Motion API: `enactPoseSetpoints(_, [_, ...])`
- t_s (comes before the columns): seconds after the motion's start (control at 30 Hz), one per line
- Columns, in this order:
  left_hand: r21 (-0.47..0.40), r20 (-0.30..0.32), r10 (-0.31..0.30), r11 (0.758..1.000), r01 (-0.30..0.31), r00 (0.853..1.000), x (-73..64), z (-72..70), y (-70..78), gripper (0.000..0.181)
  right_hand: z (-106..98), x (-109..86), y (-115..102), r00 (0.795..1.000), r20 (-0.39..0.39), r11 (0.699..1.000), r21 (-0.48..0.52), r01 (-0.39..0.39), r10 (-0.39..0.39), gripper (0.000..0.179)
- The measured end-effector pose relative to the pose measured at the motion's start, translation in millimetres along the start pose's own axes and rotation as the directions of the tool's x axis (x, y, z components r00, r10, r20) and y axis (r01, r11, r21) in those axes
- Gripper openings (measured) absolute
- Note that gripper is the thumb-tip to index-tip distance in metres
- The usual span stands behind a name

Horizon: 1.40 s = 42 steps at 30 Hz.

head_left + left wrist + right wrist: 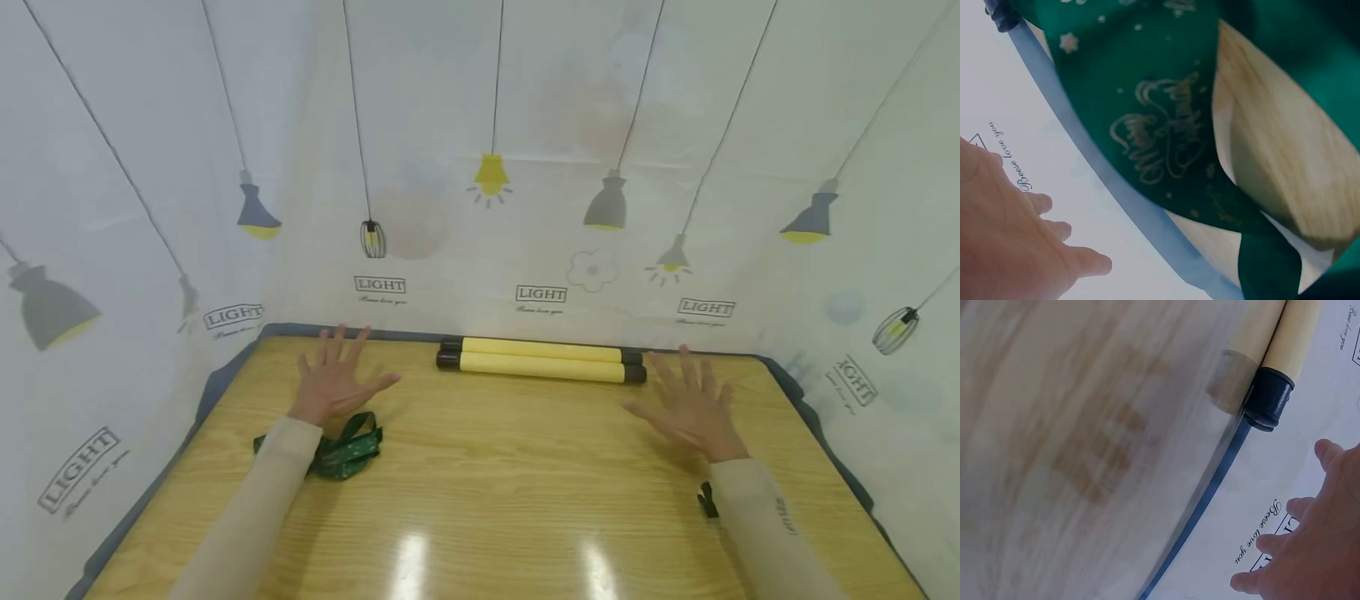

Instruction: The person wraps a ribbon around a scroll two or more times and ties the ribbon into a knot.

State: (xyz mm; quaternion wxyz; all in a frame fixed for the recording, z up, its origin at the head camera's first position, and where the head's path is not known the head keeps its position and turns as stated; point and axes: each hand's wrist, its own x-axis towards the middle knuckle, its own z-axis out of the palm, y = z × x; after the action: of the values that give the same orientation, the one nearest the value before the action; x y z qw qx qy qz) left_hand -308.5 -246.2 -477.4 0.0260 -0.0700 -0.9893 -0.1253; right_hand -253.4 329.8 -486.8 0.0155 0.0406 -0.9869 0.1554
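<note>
My left hand is spread with its fingers straight, over the far left part of the wooden table. Close by its wrist lies a loose green ribbon with pale printed stars and lettering, which fills much of the left wrist view. On the right, my other hand is spread too, holding nothing. Left of its fingertips, two yellow tubes with black end caps lie side by side along the table's far edge. A small black object lies beside the right sleeve, partly hidden by it.
A pale cloth printed with hanging lamps and the word LIGHT stands around the table's back and sides. A dark blue-grey border runs along the table's edges. Two bright reflections show on the near wood.
</note>
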Motion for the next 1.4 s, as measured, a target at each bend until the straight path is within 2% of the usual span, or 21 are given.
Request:
enactPoseSetpoints(0.23, [-0.028,0.012,0.008,1.000,-0.008,1.000,-1.5,-2.1,-4.0,0.108,-0.4,-1.5,-1.4,1.000,0.007,1.000,0.004,-0.003,0.003,0.101])
enactPoseSetpoints(0.43, [-0.069,0.026,0.022,0.997,-0.020,0.999,-0.7,-15.2,-11.2,0.108,-3.3,-1.7,-3.6,1.000,0.009,1.000,0.026,0.001,-0.001,0.101])
enactPoseSetpoints(0.6, [-0.099,0.066,0.013,0.995,-0.007,0.998,-8.5,-27.1,-25.6,0.111,-2.5,-1.6,-7.6,1.000,0.017,0.999,0.051,0.004,-0.005,0.102])
enactPoseSetpoints(0.7, [-0.138,0.091,0.003,0.990,0.010,0.996,-17.3,-35.1,-32.8,0.111,-1.3,-1.3,-9.7,1.000,0.021,0.998,0.069,0.013,-0.014,0.102])
enactPoseSetpoints(0.97, [-0.202,0.100,-0.004,0.979,0.024,0.995,-46.3,-54.3,-47.3,0.104,-1.2,-1.3,-17.2,0.998,-0.002,0.995,0.084,0.057,-0.057,0.104])
enactPoseSetpoints(1.1, [-0.182,0.090,0.008,0.983,0.008,0.996,-65.7,-61.5,-52.4,0.090,-0.2,-2.0,-23.0,0.997,-0.010,0.993,0.086,0.081,-0.080,0.105])
enactPoseSetpoints(1.23, [-0.125,0.083,0.025,0.992,-0.014,0.996,-87.4,-67.6,-55.9,0.066,0.7,-3.6,-28.8,0.996,-0.019,0.992,0.082,0.091,-0.090,0.105])
enactPoseSetpoints(1.33, [-0.097,0.120,0.011,0.995,0.001,0.993,-101.7,-70.0,-57.7,0.055,1.0,-4.5,-32.9,0.995,-0.030,0.992,0.083,0.097,-0.095,0.105])
enactPoseSetpoints(1.4, [-0.092,0.175,-0.016,0.995,0.032,0.984,-110.2,-70.1,-59.6,0.055,2.1,-5.4,-35.4,0.995,-0.030,0.991,0.085,0.099,-0.097,0.105])
